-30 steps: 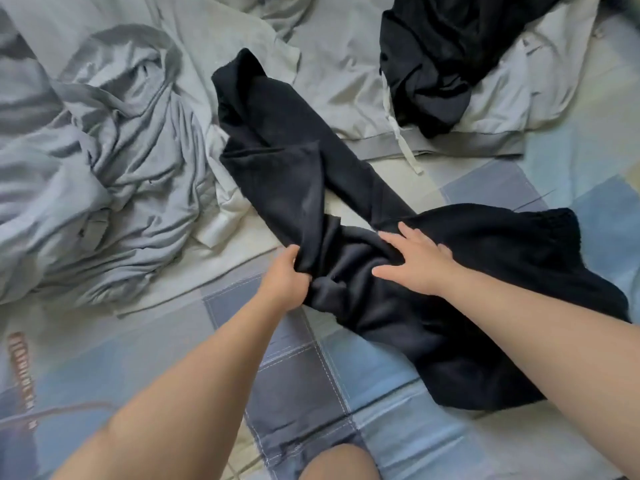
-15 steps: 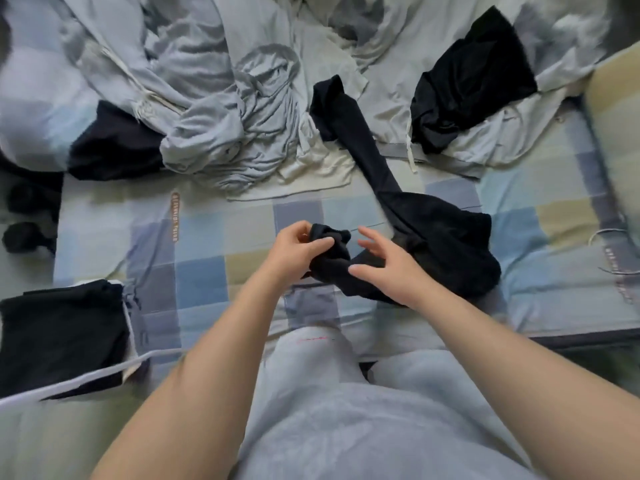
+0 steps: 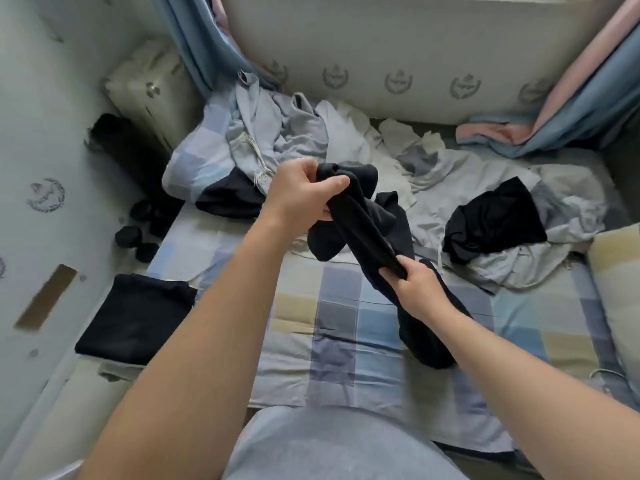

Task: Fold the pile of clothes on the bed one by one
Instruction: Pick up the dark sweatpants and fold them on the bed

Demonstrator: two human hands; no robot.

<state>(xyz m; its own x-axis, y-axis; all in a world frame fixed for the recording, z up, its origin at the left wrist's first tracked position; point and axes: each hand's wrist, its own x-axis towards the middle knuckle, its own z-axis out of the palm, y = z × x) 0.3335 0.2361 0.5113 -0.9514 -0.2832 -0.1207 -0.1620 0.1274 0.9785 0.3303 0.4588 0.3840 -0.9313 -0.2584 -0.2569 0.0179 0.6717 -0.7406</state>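
Two hands in view, both on one black garment.

Far left: folded black garment [image 3: 135, 317] lies flat at the left edge of the checked bedsheet [image 3: 346, 327]. Beyond it, several small dark bundles [image 3: 133, 235] sit off the bed by the wall; what they are cannot be told.

Left of centre: pile of grey clothes [image 3: 277, 136], crumpled, at the far side of the bed, with a dark piece [image 3: 228, 202] partly under it.

Centre: left hand [image 3: 304, 194] raised above the sheet, fingers and thumb curled round the bunched upper end of the black garment [image 3: 360, 223]. The garment runs diagonally down and to the right from this grip. A loose fold hangs just below the left hand.

Right of centre: right hand [image 3: 414, 287] grips the same garment lower down, with its thumb over the cloth. Below this hand the garment's lower end drops to the sheet and rests there in a heap.

Right: crumpled black item [image 3: 495, 216] lies on pale grey clothes [image 3: 519, 265], apart from the held garment.

Far right: checked pillow [image 3: 620, 271] at the bed's edge. Blue and pink curtain [image 3: 588, 84] hangs above it, its hem pooled on the bed.
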